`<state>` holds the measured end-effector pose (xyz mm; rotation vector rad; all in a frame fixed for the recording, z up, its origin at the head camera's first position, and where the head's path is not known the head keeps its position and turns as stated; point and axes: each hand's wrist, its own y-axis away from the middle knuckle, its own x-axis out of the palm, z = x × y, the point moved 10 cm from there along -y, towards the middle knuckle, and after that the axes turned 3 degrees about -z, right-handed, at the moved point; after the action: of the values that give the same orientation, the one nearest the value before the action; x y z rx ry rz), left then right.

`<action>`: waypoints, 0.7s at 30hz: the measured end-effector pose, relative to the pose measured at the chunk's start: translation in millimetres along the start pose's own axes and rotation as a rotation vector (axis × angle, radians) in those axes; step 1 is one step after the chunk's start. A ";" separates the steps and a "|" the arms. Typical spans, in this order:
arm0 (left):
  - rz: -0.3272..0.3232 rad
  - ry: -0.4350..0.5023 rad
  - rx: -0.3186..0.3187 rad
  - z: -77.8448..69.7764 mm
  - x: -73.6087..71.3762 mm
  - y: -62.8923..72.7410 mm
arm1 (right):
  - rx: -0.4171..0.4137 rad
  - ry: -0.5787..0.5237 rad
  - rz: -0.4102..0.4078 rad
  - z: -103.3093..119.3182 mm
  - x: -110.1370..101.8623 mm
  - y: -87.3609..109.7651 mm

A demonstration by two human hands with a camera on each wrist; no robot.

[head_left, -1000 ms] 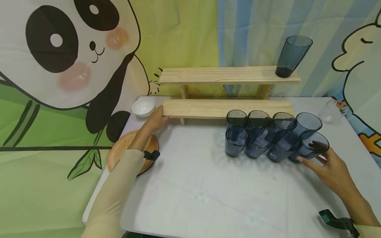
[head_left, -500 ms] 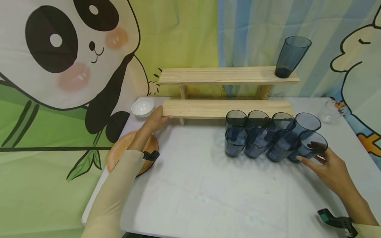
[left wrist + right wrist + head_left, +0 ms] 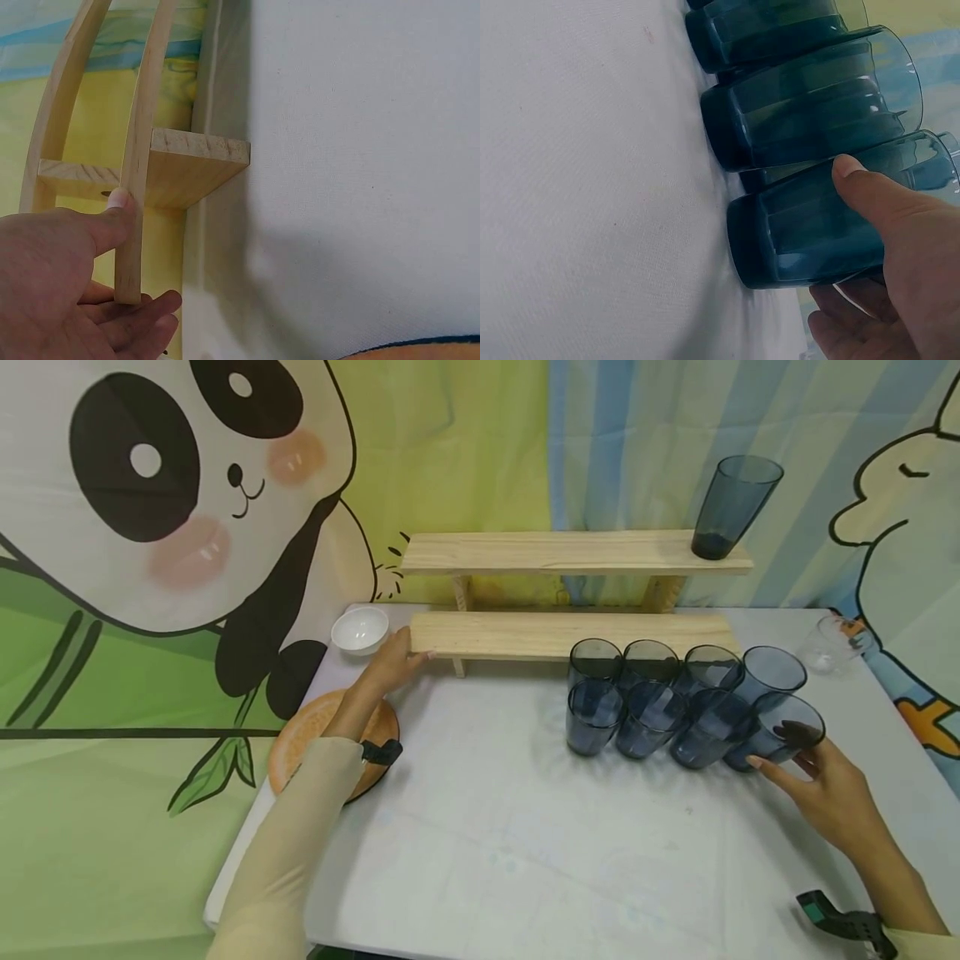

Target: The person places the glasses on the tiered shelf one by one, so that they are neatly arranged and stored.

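My left hand (image 3: 392, 662) grips the left end of the lower board of a two-tier wooden shelf (image 3: 525, 633). In the left wrist view the thumb lies on one face of the board (image 3: 133, 247) and the fingers reach under its end. On the right, my right hand (image 3: 832, 785) holds the nearest blue drinking glass (image 3: 780, 731), thumb on one side and fingers round the other. That glass stands at the right end of the front row of blue glasses (image 3: 594, 718). A second row stands close behind. One more blue glass (image 3: 735, 506) is on the upper board's right end.
A small white bowl (image 3: 360, 630) sits left of the shelf. Below it, partly under the left forearm, lies a round orange plate-like disc (image 3: 307, 731). A clear glass vessel (image 3: 831, 643) is at the table's right back. The white table (image 3: 510, 852) meets a printed curtain behind.
Both hands keep their hold in the same places. The head view shifts only slightly; the shelf and glasses stay put.
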<state>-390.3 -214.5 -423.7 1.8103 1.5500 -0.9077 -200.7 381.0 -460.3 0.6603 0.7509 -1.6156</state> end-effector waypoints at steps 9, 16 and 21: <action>0.007 0.015 -0.012 2.5 0.7 0.7 | 0.027 0.023 -0.005 -2.7 -1.6 3.8; 0.015 0.019 -0.013 3.3 1.3 1.3 | 0.039 0.029 -0.024 -2.4 -3.6 5.6; 0.011 0.029 -0.008 1.2 0.0 1.4 | 0.050 0.018 -0.024 -3.6 -3.4 6.6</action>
<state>-389.1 -215.7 -424.5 1.8323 1.5580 -0.8723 -193.6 385.1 -460.8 0.7056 0.7361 -1.6564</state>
